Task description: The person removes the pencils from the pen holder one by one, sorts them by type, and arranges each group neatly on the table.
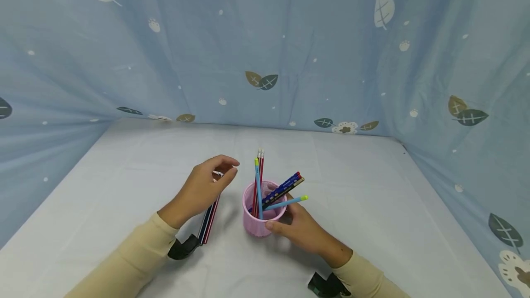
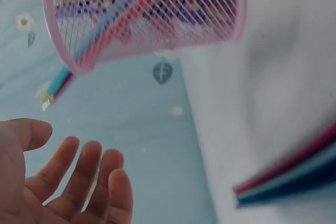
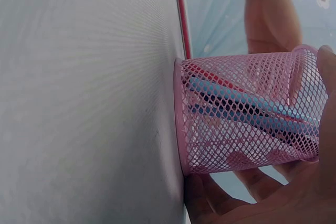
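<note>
A pink mesh pencil cup stands upright on the white surface. In it lean red pencils, light blue pencils with yellow-green ends, and dark dotted pencils. My right hand holds the cup from the right, thumb at the near side and fingers curled round behind, as the right wrist view also shows on the cup wall. Left of the cup, my left hand hovers with loosely bent fingers and nothing in them. Below it lie red and dark blue pencils, partly hidden by the hand.
A white cloth covers the table. Blue curtains with leaf prints hang behind and at both sides. A black wrist device sits at the left wrist, another dark device at the right.
</note>
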`<state>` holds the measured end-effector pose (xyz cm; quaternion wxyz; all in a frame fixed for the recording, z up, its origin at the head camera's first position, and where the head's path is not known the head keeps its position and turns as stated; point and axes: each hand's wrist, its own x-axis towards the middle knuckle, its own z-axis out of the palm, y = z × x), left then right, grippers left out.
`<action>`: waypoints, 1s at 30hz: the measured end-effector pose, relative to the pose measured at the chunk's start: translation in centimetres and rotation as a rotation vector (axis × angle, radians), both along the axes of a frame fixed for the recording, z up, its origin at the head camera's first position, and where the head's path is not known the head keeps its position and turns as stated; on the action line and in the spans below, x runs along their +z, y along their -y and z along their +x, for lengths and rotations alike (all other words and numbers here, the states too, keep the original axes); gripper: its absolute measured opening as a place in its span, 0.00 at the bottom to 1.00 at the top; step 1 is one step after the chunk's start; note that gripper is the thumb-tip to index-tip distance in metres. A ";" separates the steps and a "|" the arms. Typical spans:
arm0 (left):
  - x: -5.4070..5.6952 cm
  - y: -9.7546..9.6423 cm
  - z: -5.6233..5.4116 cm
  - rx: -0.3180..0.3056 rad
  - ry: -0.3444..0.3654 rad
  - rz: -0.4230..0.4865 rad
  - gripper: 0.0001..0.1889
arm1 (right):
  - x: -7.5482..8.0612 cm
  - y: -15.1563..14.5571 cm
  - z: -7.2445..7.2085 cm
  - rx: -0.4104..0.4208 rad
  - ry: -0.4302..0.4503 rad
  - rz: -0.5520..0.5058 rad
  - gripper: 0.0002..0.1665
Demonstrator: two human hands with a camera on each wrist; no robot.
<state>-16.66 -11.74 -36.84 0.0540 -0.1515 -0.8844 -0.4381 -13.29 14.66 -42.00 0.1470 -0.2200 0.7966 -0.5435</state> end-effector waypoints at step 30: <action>-1.2 -3.8 0.2 -0.150 0.087 0.021 0.14 | 0.0 0.0 -0.1 -0.010 -0.010 0.016 0.46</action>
